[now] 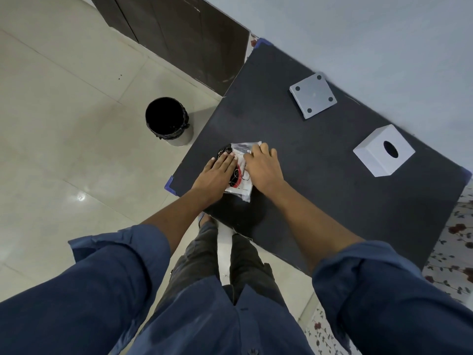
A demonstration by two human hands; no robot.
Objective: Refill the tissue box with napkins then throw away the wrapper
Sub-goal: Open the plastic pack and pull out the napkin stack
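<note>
A plastic-wrapped napkin pack [239, 187] with red and black print lies near the left front of the black table [320, 201]. My left hand [217, 172] rests flat on its left part, fingers together. Curled over the pack's right side, my right hand [263, 167] has its fingertips on the wrapper's far edge. The white tissue box cover [384, 152] with a round hole stands at the right of the table. Its grey base plate [313, 94] with dark round feet lies apart at the far side.
A bin [167, 120] lined with a black bag stands on the tiled floor left of the table. Dark cabinet doors [179, 29] and a pale wall [384, 34] bound the far side. A floral cloth [458, 242] shows at the right.
</note>
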